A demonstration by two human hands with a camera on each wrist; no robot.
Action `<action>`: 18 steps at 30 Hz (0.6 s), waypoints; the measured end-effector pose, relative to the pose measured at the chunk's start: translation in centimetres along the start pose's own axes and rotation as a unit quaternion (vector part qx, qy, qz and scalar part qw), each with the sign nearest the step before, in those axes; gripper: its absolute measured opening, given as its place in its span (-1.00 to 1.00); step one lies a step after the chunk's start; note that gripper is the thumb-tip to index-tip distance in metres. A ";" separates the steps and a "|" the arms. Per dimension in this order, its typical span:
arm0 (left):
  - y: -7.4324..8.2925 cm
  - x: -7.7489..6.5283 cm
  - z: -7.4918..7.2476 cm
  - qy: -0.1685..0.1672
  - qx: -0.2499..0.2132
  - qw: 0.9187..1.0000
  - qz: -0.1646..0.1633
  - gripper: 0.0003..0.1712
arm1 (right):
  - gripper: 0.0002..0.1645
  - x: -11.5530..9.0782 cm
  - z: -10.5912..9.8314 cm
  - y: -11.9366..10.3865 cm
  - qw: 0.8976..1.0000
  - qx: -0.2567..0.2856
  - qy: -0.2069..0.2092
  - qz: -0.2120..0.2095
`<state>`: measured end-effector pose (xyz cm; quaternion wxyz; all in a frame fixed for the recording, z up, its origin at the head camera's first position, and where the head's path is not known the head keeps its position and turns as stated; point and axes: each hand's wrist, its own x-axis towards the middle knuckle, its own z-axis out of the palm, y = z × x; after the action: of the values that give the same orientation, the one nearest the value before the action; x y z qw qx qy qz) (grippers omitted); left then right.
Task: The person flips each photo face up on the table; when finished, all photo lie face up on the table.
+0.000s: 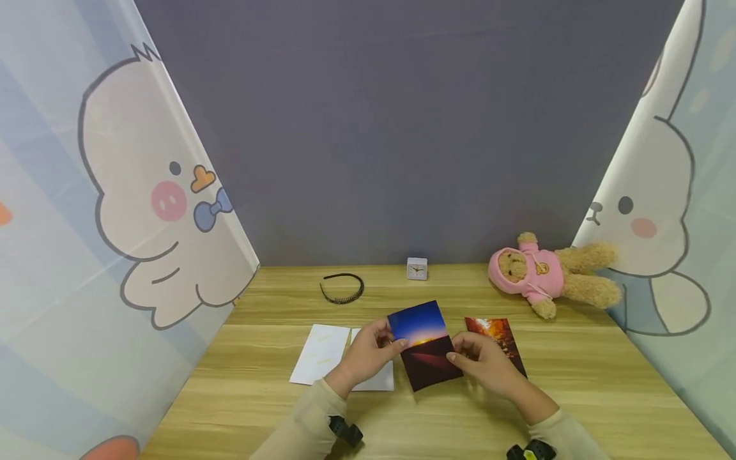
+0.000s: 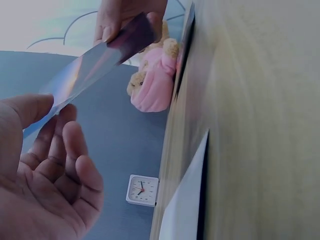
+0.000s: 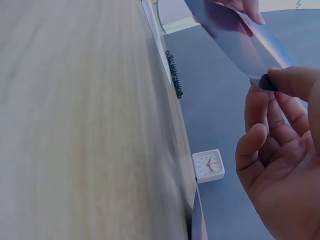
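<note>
While both hands hold up the sunset print (image 1: 427, 348): it hangs tilted above the tabletop (image 1: 437, 429), nearer the person than the clock (image 1: 417, 269) and almost straight in front of it, blue sky at the top and dark ground below.
Left hand (image 1: 368, 351): in front of the clock and to its left, pinching the print's left edge, thumb on the picture face and fingers behind.
Right hand (image 1: 485, 361): in front of the clock and to its right, pinching the opposite edge along the dark part, thumb also on the face.
Glossy face: both thumbs press on it, so smudges are a likely fault.
Thin card: if the hands push inward or twist against each other, it could bow or crease; if one pinch slackens, that side could droop.
White sheets (image 1: 320, 353): two, side by side, in front of the clock and to its left; the left hand and forearm pass over them, so a low sleeve could drag one askew.
Autumn print (image 1: 496, 332): in front of the clock and to its right, partly hidden by the right hand; a dropped wrist could nudge it.
Headband (image 1: 343, 301): left of the clock, well apart from the hands.
Teddy bear (image 1: 546, 271): right of the clock, lying down, at little risk.
</note>
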<state>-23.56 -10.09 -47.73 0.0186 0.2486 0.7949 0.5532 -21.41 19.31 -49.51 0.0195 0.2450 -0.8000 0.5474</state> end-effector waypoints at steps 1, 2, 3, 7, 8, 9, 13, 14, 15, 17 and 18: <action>0.0 -0.2 0.0 -0.008 0.006 1.000 0.000 -0.81 | -0.88 0.0 0.0 0.0 1.000 0.004 0.006 0.004; 0.1 -0.3 0.0 -0.017 0.013 1.000 0.000 -0.80 | -0.87 0.1 0.0 -0.1 1.000 0.009 0.012 0.007; 0.2 -0.5 0.0 -0.025 0.018 1.000 -0.001 -0.80 | -0.86 0.1 0.1 -0.1 1.000 0.014 0.015 0.011; 0.3 -0.9 0.3 -0.045 0.025 0.999 -0.004 -0.81 | -0.82 0.1 -0.2 -0.3 0.999 0.038 0.016 0.024; 0.3 -1.0 0.3 -0.045 0.022 0.999 -0.006 -0.82 | -0.80 0.1 -0.2 -0.4 0.999 0.045 0.011 0.024; 0.3 -1.1 0.3 -0.043 0.019 0.999 -0.008 -0.84 | -0.79 0.0 -0.2 -0.5 0.998 0.052 0.004 0.024; 0.0 -1.3 0.3 -0.044 0.005 0.999 -0.011 -0.88 | -0.79 -0.2 -0.3 -0.6 0.998 0.059 -0.026 0.016; -0.1 -1.3 0.4 -0.043 0.000 0.999 -0.008 -0.88 | -0.79 -0.3 -0.4 -0.7 0.998 0.054 -0.033 0.011; -0.3 -1.3 0.4 -0.043 -0.005 0.999 -0.006 -0.88 | -0.80 -0.4 -0.4 -0.7 0.998 0.052 -0.038 0.010; -0.5 -1.3 0.5 -0.040 -0.016 0.999 0.002 -0.88 | -0.82 -0.4 -0.5 -0.7 0.998 0.049 -0.045 0.008; -0.5 -1.3 0.5 -0.038 -0.021 0.999 0.005 -0.88 | -0.82 -0.5 -0.5 -0.7 0.998 0.048 -0.047 0.007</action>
<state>-22.45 -10.36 -48.72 0.0512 0.2730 0.7807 0.5598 -20.87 19.77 -48.86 -0.0344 0.2655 -0.7745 0.5732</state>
